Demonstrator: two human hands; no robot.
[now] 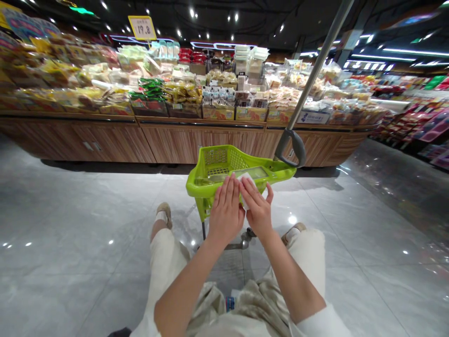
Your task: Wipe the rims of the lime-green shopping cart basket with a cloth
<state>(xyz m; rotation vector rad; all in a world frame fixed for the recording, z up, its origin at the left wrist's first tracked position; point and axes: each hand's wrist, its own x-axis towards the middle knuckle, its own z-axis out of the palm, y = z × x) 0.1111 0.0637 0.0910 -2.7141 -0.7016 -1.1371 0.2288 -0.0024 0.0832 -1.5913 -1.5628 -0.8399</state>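
Note:
A lime-green shopping basket cart (198, 189) stands between my knees, with a clear panel along its near side. My left hand (227, 210) lies over the near rim, its fingers stretched out flat and close together. Beside it, my right hand (258, 210) has its fingers over a small white wipe or folded tissue (247, 178), with the thumb apart. Part of that white piece is hidden under the fingers. The two hands nearly touch at the fingertips and thumbs.
A grey loop handle (293, 149) on a long metal pole (317, 65) rises at the cart's right. Beyond it runs a wood-panelled display counter (175, 142) heaped with packaged snacks, under a price sign (142, 28). Glossy grey floor tiles (87, 224) surround the cart.

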